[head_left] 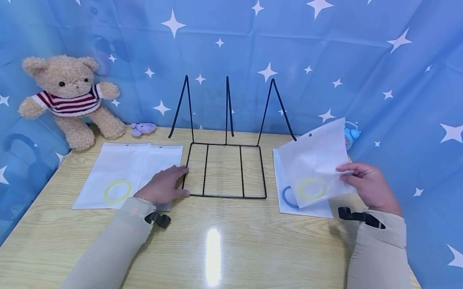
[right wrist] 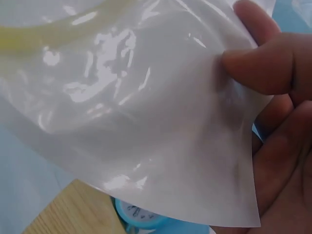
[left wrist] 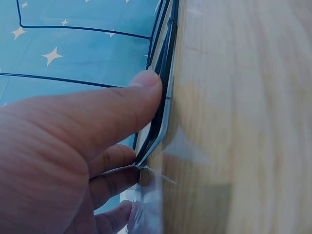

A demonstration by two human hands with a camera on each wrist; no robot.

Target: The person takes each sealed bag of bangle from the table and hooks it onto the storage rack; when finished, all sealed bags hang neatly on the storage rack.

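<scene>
At the left front corner of a black wire rack (head_left: 242,170), my left hand (head_left: 163,184) holds the frame. Its thumb and fingertips lie against the wire in the left wrist view. My right hand (head_left: 367,183) pinches the right edge of a white, glossy plastic bag (right wrist: 161,126) between thumb and fingers. This bag is lifted and tilted, with a yellow ring showing through it and a small hole near its top. Below it a second white bag (head_left: 315,211), with a blue ring (head_left: 288,202), lies flat on the table, partly covered.
More white bags (head_left: 127,162) lie overlapping to the left, one with a yellow ring (head_left: 107,192). A teddy bear (head_left: 67,99) sits behind them, near a small purple toy (head_left: 143,128). A blue clock (head_left: 351,134) stands at the back right, partly hidden. Starry blue curtains (head_left: 224,23) border the wooden table (head_left: 272,259).
</scene>
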